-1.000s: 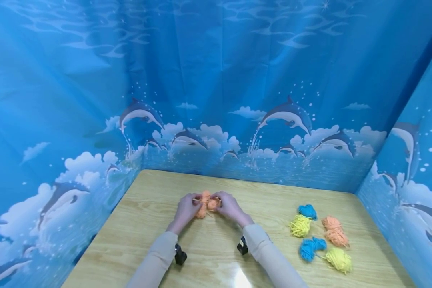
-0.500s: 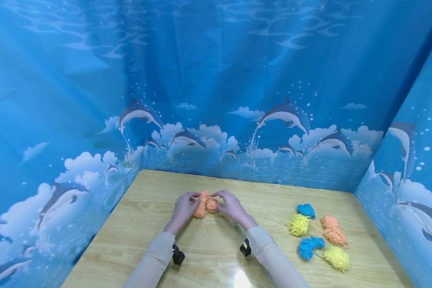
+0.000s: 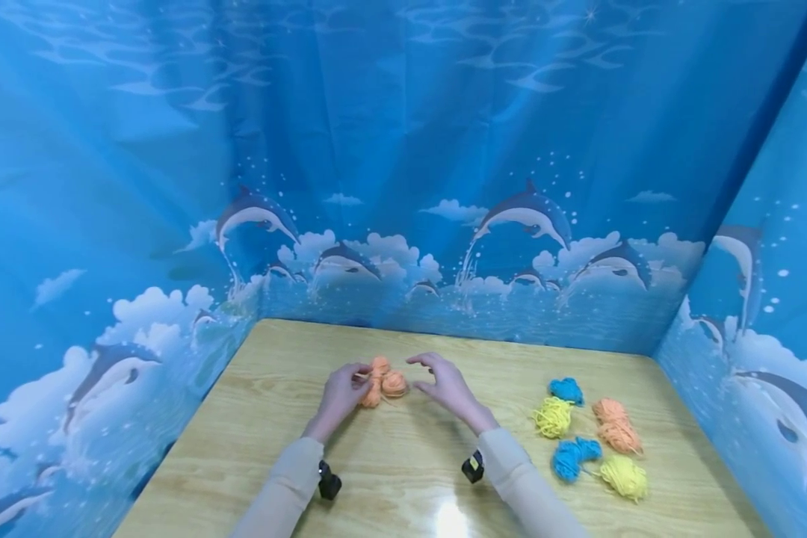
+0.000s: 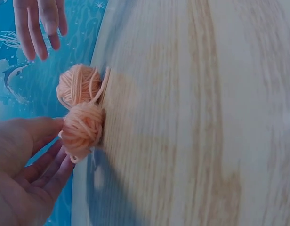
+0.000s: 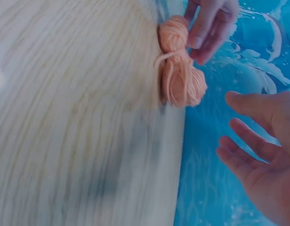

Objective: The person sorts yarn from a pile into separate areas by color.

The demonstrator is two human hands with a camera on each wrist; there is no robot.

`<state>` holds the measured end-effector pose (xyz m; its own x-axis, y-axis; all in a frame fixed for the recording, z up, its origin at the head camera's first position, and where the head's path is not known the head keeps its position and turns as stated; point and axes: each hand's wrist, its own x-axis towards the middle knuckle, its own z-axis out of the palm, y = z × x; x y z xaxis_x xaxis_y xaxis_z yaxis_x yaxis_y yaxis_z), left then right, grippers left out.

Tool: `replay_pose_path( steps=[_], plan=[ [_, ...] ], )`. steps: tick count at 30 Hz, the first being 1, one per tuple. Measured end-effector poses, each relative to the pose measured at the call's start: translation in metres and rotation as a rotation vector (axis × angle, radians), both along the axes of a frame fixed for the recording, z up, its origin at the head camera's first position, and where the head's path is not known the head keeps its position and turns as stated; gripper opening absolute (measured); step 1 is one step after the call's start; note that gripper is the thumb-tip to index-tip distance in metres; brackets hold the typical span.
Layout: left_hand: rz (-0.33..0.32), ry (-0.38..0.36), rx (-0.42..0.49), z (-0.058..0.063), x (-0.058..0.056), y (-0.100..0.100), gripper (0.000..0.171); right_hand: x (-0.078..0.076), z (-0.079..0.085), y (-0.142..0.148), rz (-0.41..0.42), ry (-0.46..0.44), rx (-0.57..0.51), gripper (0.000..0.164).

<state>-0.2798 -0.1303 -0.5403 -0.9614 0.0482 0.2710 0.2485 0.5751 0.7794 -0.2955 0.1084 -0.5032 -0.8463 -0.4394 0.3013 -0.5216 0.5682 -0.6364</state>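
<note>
In the head view, orange yarn bundles (image 3: pixel 394 383) lie close together on the table, one pinched in at its middle and a rounder one to its right. My left hand (image 3: pixel 339 394) is at their left side, thumb and fingertips touching the yarn (image 4: pixel 83 126) without wrapping round it, as the left wrist view shows. A loose strand (image 5: pixel 165 57) sticks out between the lobes. My right hand (image 3: pixel 449 387) hovers just right of the bundles, fingers apart and relaxed, holding nothing; the right wrist view shows a gap between its fingers (image 5: pixel 248 136) and the yarn.
At the table's right lie blue yarn bundles (image 3: pixel 576 458), yellow ones (image 3: pixel 622 478) and another orange bundle (image 3: pixel 617 426). A blue dolphin-print curtain (image 3: pixel 403 187) borders the wooden table (image 3: pixel 269 359) at back and sides. Each wrist wears a black camera.
My right hand has let go of the round orange bundle and drawn back to the right, its fingers spreading. The left hand has loosened but stays at the yarn, which has hardly moved.
</note>
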Motion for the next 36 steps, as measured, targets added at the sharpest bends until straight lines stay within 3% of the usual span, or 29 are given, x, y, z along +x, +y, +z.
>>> replay_pose_path(
  steps=[12, 24, 36],
  plan=[
    [-0.001, -0.063, -0.009, 0.0, 0.0, 0.001, 0.028, 0.007, 0.017, 0.046, -0.126, 0.006, -0.032, 0.046],
    [-0.011, -0.059, 0.005, -0.002, -0.002, 0.0, 0.029, 0.016, 0.034, 0.103, -0.227, 0.01, -0.053, 0.045],
    [-0.003, -0.062, 0.0, -0.003, -0.002, 0.0, 0.03, 0.026, 0.04, 0.157, -0.337, 0.027, -0.045, 0.046]
  ],
)
